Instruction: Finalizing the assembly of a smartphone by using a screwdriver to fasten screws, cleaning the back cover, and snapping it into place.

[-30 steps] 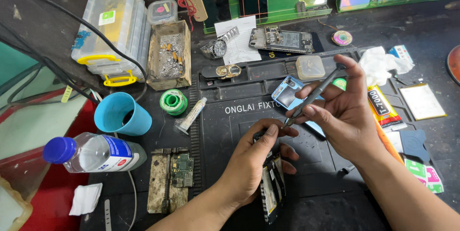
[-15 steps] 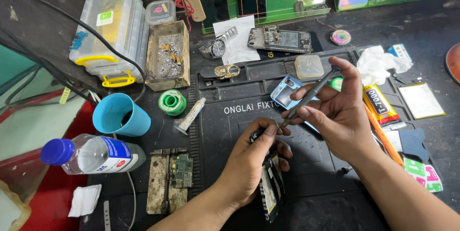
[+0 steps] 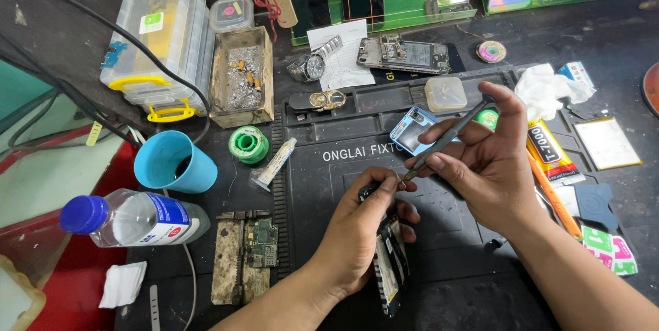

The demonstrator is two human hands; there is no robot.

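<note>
Phone [image 3: 390, 262], opened and stood on edge on the black mat [image 3: 453, 235] near the worktop's front, is gripped by the left hand [image 3: 360, 235]; the right hand [image 3: 491, 166] pinches a thin dark tool [image 3: 446, 137] like a pen, tip at the phone's top. It looks light, stiff and fragile (best held by its frame edges). Further out, 1 wooden box [image 3: 241, 77] holds metal scraps, 1 blue cup [image 3: 171, 163] lies tipped, and 1 clear bottle [image 3: 130, 218] lies flat.

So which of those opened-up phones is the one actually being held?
The dark one standing on its edge, gripped in the left hand at the mat's near side. The other opened phone lies flat and untouched at the back, by the wristwatch.
</note>
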